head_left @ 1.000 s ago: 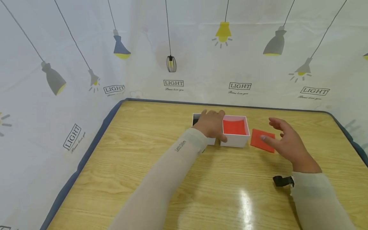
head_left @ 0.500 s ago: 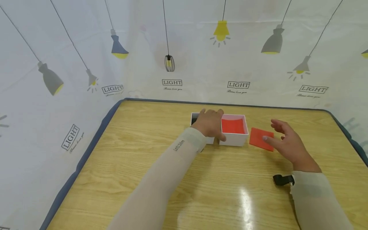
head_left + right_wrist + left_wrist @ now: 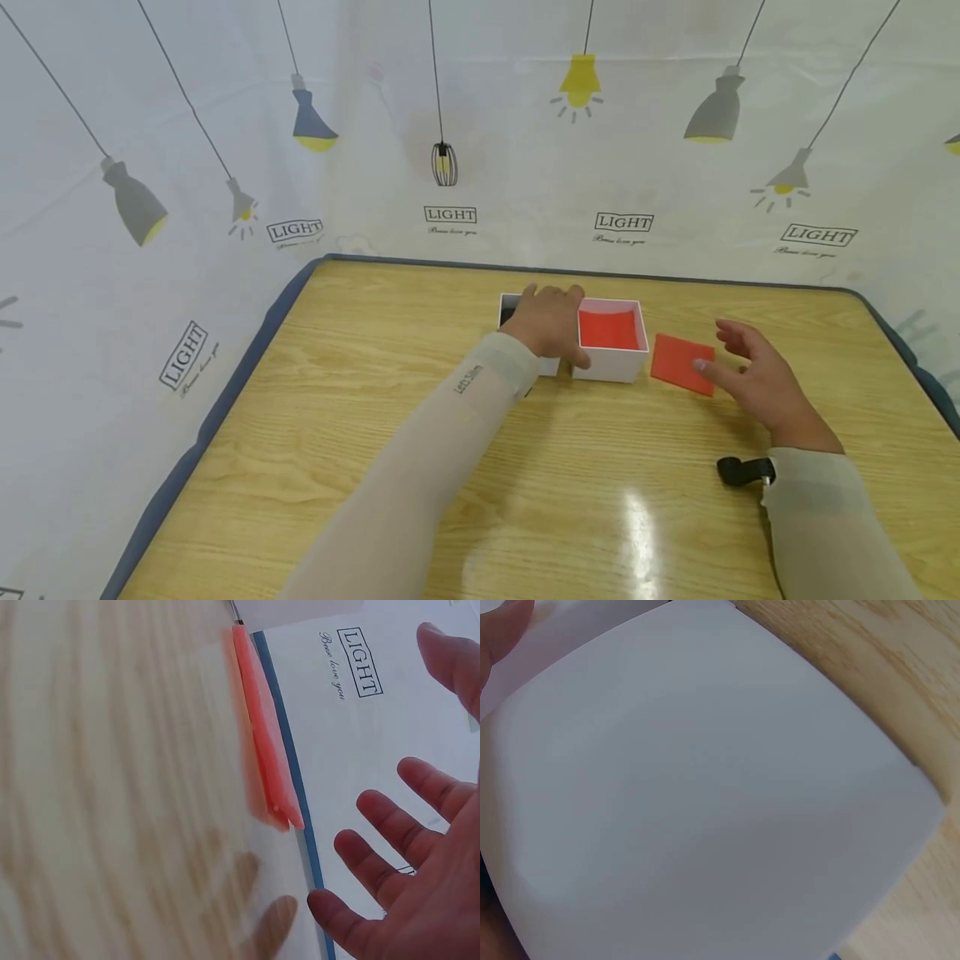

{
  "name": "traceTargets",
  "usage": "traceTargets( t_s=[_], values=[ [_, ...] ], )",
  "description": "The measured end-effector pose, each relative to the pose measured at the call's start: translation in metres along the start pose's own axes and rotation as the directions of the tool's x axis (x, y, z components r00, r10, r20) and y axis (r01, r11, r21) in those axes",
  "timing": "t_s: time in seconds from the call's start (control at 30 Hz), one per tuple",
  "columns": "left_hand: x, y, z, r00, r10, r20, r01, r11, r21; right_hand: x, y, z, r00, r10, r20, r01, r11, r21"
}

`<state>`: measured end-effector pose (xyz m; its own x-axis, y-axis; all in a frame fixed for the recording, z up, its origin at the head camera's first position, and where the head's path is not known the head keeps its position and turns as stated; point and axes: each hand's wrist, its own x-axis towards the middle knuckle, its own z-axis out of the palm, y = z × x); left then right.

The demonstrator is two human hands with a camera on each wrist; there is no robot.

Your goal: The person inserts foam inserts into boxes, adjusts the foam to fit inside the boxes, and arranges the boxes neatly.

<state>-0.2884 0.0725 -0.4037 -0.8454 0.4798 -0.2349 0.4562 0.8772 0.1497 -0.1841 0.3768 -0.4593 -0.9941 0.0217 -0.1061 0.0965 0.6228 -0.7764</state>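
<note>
My left hand (image 3: 546,327) lies over the adjoining sides of two white boxes and holds the right-hand white box (image 3: 609,365), thumb at its near left corner, fingertips toward the far rim. Flat red material (image 3: 607,330) lies inside this box. The left white box (image 3: 510,300), with something black in it, is mostly covered by the hand. A white box wall (image 3: 705,787) fills the left wrist view. On the table lies a thin red square (image 3: 678,362). My right hand (image 3: 765,379) hovers beside it, fingers spread apart; the right wrist view shows it holding nothing.
The wooden table (image 3: 360,400) has a blue edge (image 3: 450,267) along its back and sides. A white curtain (image 3: 510,100) printed with lamps stands behind it. A black wrist mount (image 3: 742,472) sticks out from the right sleeve.
My right hand has shifted slightly right and toward me, away from the red square. The left hand stays on the boxes, and the boxes and red square keep their places.
</note>
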Motion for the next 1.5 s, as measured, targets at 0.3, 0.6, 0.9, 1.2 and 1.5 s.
traceTargets(
  t_s=[0.3, 0.6, 0.9, 1.2, 1.5],
  values=[
    [0.002, -0.001, 0.002, 1.0, -0.005, -0.002, 0.005, 1.0, -0.005, 0.003, 0.012, -0.004, 0.996, 0.066, 0.052, -0.066, 0.998, -0.015],
    [0.002, 0.0, 0.002, 1.0, 0.002, -0.005, -0.002, 1.0, -0.009, 0.003, 0.018, -0.007, 0.985, 0.127, 0.115, -0.119, 0.991, -0.067],
    [0.002, -0.001, 0.003, 1.0, 0.002, -0.01, -0.002, 1.0, -0.009, 0.009, 0.024, -0.011, 0.974, 0.157, 0.166, -0.153, 0.988, -0.038],
    [0.004, -0.001, 0.004, 1.0, -0.004, -0.009, 0.004, 1.0, -0.015, 0.014, 0.024, -0.015, 0.963, 0.193, 0.19, -0.182, 0.981, -0.071],
    [0.005, -0.001, 0.004, 1.0, -0.005, -0.007, 0.005, 1.0, 0.005, 0.019, 0.027, -0.02, 0.962, 0.173, 0.212, -0.147, 0.98, -0.133]
  ],
)
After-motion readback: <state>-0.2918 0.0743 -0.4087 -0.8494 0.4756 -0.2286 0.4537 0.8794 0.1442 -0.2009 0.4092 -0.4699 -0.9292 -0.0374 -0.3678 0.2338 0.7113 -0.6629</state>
